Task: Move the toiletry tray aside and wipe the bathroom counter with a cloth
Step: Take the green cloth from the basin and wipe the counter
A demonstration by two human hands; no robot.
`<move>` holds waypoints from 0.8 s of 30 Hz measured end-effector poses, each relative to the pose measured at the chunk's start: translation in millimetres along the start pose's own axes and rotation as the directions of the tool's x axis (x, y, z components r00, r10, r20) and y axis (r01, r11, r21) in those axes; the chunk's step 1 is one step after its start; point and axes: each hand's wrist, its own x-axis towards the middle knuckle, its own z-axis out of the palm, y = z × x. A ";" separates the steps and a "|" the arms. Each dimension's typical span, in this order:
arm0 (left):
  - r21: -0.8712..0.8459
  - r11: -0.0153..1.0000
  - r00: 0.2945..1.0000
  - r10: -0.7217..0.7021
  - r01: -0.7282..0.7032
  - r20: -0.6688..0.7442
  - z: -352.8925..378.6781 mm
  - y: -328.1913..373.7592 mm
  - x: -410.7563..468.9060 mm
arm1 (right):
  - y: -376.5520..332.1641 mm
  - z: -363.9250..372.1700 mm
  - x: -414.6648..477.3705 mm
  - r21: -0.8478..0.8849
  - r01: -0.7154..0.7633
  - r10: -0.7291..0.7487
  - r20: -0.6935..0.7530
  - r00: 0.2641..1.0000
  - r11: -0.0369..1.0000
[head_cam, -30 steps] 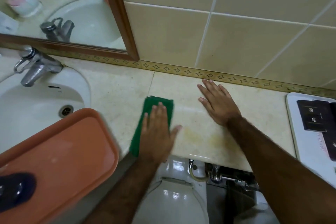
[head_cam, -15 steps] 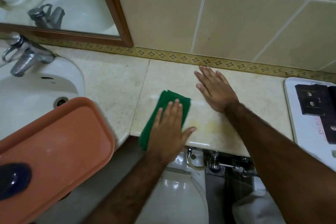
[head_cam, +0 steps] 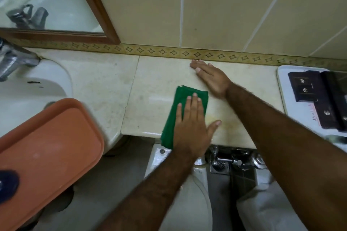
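A folded green cloth (head_cam: 185,95) lies on the beige stone counter (head_cam: 154,84), near its front edge. My left hand (head_cam: 191,127) presses flat on the cloth, fingers pointing toward the wall. Just right of the cloth, my right hand (head_cam: 212,78) rests palm down on the bare counter with its fingertips close to the patterned wall border. A white tray (head_cam: 281,80) carrying black boxes (head_cam: 304,88) sits at the counter's right end. An orange tray (head_cam: 52,137) lies across the sink's front at the left.
A white sink (head_cam: 28,88) with a chrome tap (head_cam: 13,62) is at the left, below a wood-framed mirror (head_cam: 56,5). A dark blue object (head_cam: 7,185) sits on the orange tray. A toilet (head_cam: 187,202) and chrome valves (head_cam: 225,159) are under the counter edge.
My left hand has slid the green cloth to the right along the counter, toward my right hand. My right hand has stayed flat near the wall.
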 end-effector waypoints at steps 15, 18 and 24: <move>0.018 0.982 0.972 -0.183 0.187 -0.147 -31.8 -141.5 51.7 | -73.6 130.5 -77.8 -0.422 -0.257 0.144 -0.280 0.949 0.870; 0.017 0.982 0.971 -0.181 0.186 -0.159 -31.3 -142.8 52.3 | -53.3 108.0 -60.5 -0.455 -0.185 0.095 -0.213 0.972 0.871; 0.040 0.987 0.976 -0.150 0.158 -0.159 -32.1 -145.4 52.7 | 17.3 39.7 -87.4 -0.400 -0.438 0.304 -0.354 0.884 0.805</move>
